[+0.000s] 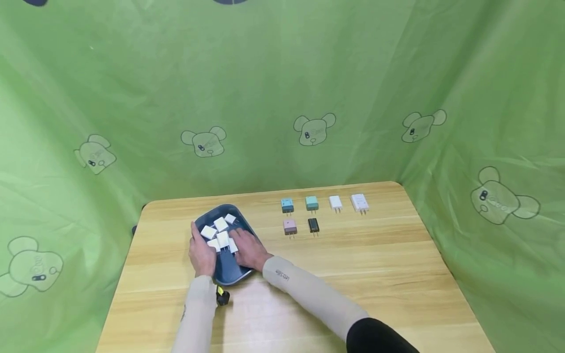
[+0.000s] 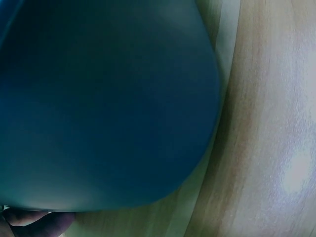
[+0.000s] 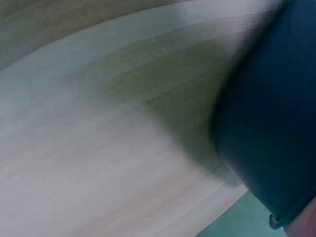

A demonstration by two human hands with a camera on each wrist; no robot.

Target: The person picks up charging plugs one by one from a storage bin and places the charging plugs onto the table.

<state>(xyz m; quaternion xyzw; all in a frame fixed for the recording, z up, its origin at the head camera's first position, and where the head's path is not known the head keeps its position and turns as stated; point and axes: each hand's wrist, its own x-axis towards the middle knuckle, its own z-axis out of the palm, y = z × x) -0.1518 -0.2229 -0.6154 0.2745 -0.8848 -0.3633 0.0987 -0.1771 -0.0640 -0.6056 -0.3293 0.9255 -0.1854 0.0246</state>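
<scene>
A dark blue tray (image 1: 227, 274) holds several white plug chargers (image 1: 222, 239), heaped towards its far and middle part. My left hand (image 1: 203, 253) grips the tray's left side, its fingers along the outer wall. In the left wrist view the tray's outer wall (image 2: 123, 123) fills most of the picture, with fingertips (image 2: 49, 224) at its lower edge. Over the right rim reaches my right hand (image 1: 249, 249), its fingers inside the tray beside a white charger (image 1: 233, 245). Whether they pinch it cannot be seen. The right wrist view shows mainly the tray's outside (image 3: 271, 108).
Right of the tray, chargers stand in two rows: blue (image 1: 287, 205), green (image 1: 311, 203), white (image 1: 335, 202) and a larger white one (image 1: 359, 202) behind, pink (image 1: 290, 226) and black (image 1: 313, 225) in front. Green curtains (image 1: 265, 73) surround the wooden table (image 1: 353, 274).
</scene>
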